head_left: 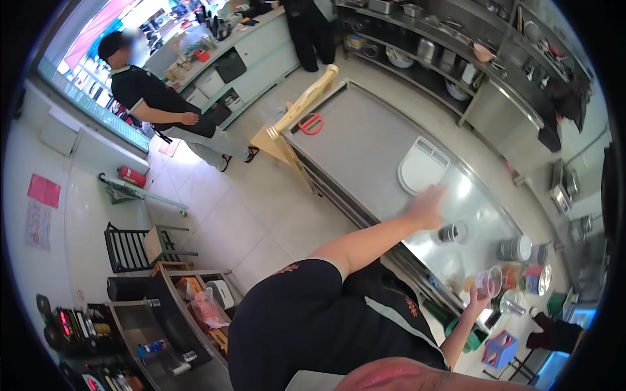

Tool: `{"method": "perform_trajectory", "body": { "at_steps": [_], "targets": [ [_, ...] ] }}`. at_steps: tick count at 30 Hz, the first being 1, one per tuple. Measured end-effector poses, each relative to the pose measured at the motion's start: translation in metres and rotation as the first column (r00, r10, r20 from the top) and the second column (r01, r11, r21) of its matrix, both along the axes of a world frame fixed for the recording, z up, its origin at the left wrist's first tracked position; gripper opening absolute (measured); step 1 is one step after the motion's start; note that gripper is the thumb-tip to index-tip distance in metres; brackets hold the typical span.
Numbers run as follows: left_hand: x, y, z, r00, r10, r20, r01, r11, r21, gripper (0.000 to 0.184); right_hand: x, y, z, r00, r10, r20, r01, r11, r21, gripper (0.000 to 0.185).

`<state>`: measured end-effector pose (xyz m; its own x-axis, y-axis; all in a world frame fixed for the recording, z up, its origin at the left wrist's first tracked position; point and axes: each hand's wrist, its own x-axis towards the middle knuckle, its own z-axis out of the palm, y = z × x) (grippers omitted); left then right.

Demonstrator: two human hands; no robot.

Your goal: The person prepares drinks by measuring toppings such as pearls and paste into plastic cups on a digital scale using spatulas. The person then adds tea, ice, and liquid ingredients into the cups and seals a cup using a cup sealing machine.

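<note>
My left hand (427,205), blurred by motion, is over the steel table (365,137), beside the round end of a white tray-like object (422,166). Its finger positions are smeared. A small dark-banded glass (448,232) is just below that hand. Near the table's edge, my right hand (479,301) holds a clear cup (489,282), its fingers around the lower part. Jars and containers (515,248) stand close to the cup. Red-handled scissors (312,124) lie at the table's far end.
A person in a black shirt (153,98) stands at the upper left; another in black (310,32) is by the counter. Steel shelves (417,49) line the back. A wooden frame (303,104) adjoins the table. A blue stool (501,348) is at the lower right.
</note>
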<state>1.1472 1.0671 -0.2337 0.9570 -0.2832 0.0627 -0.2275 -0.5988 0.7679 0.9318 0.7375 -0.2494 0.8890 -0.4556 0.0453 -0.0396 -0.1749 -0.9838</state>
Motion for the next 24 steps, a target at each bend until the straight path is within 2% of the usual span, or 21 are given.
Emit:
{"method": "perform_trajectory", "body": {
  "at_steps": [1, 3, 4, 6, 7, 9, 10, 11, 12, 13, 14, 16, 17, 18, 20, 21, 23, 24],
  "targets": [
    [0.01, 0.004, 0.009, 1.0, 0.017, 0.01, -0.017, 1.0, 0.008, 0.104, 0.001, 0.003, 0.001, 1.0, -0.012, -0.008, 0.012, 0.998, 0.057, 0.078],
    [0.033, 0.008, 0.02, 0.953, 0.298, 0.044, -0.301, 0.932, 0.204, 0.1, 0.004, 0.005, -0.003, 0.999, -0.019, -0.037, 0.024, 0.986, 0.165, 0.078],
    [0.037, 0.01, 0.019, 0.951, 0.307, 0.042, -0.309, 0.928, 0.209, 0.1, 0.006, 0.003, -0.008, 0.999, -0.009, -0.04, 0.015, 0.985, 0.169, 0.078],
    [0.044, 0.015, 0.014, 0.974, 0.227, 0.025, -0.218, 0.893, 0.394, 0.094, 0.012, -0.001, -0.02, 0.999, 0.011, -0.039, -0.005, 0.986, 0.167, 0.078],
    [0.049, 0.02, 0.004, 0.972, 0.232, 0.023, -0.222, 0.891, 0.396, 0.094, 0.015, -0.004, -0.025, 0.999, 0.03, -0.027, -0.025, 0.984, 0.176, 0.079],
    [0.055, 0.041, -0.013, 0.994, -0.021, 0.107, -0.038, 0.854, 0.519, 0.085, 0.019, -0.006, -0.03, 0.999, 0.04, -0.017, -0.036, 0.981, 0.192, 0.078],
    [0.059, 0.06, -0.013, 0.994, -0.021, 0.105, -0.037, 0.853, 0.521, 0.085, 0.018, -0.005, -0.029, 0.999, 0.043, -0.009, -0.04, 0.978, 0.205, 0.078],
    [0.066, 0.083, -0.012, 0.971, -0.236, 0.025, 0.167, 0.755, 0.634, 0.083, 0.017, -0.008, -0.029, 0.999, 0.04, -0.01, -0.037, 0.977, 0.208, 0.078],
    [0.074, 0.103, -0.006, 0.9, -0.427, -0.081, 0.35, 0.6, 0.719, 0.081, 0.018, -0.009, -0.031, 0.999, 0.039, -0.015, -0.035, 0.978, 0.208, 0.077],
    [0.075, 0.112, 0.016, 0.908, -0.364, -0.208, 0.398, 0.593, 0.7, 0.08, 0.018, -0.008, -0.031, 0.999, 0.041, -0.023, -0.036, 0.977, 0.209, 0.076],
    [0.072, 0.112, 0.023, 0.908, -0.357, -0.219, 0.401, 0.59, 0.701, 0.08, 0.016, -0.006, -0.026, 0.998, 0.047, -0.031, -0.039, 0.975, 0.217, 0.076],
    [0.069, 0.113, 0.026, 0.977, -0.093, -0.191, 0.169, 0.885, 0.434, 0.078, 0.018, -0.001, -0.014, 0.997, 0.022, -0.078, 0.0, 0.964, 0.264, 0.075],
    [0.064, 0.105, 0.013, 0.993, -0.018, -0.114, 0.075, 0.848, 0.524, 0.078, 0.018, -0.004, -0.019, 0.997, 0.033, -0.066, -0.015, 0.966, 0.256, 0.074],
    [0.049, 0.104, 0.024, 0.995, -0.04, -0.095, 0.09, 0.787, 0.61, 0.081, 0.022, -0.002, -0.022, 0.997, 0.042, -0.057, -0.025, 0.963, 0.269, 0.074],
    [0.033, 0.099, 0.014, 0.998, -0.058, 0.027, 0.029, 0.779, 0.627, 0.081, 0.021, -0.005, -0.023, 0.999, 0.03, -0.045, -0.018, 0.968, 0.249, 0.075],
    [0.026, 0.098, 0.011, 0.998, -0.051, 0.025, 0.024, 0.777, 0.629, 0.081, 0.021, -0.008, -0.028, 0.999, 0.036, -0.026, -0.028, 0.965, 0.262, 0.076],
    [0.009, 0.093, 0.012, 0.96, -0.281, -0.009, 0.227, 0.755, 0.615, 0.082, 0.018, -0.008, -0.028, 0.998, 0.048, -0.032, -0.038, 0.968, 0.248, 0.076],
    [0.004, 0.095, 0.005, 0.961, -0.278, -0.008, 0.222, 0.751, 0.622, 0.082, 0.019, -0.005, -0.03, 0.999, 0.045, -0.027, -0.038, 0.971, 0.235, 0.076]
  ]
}}
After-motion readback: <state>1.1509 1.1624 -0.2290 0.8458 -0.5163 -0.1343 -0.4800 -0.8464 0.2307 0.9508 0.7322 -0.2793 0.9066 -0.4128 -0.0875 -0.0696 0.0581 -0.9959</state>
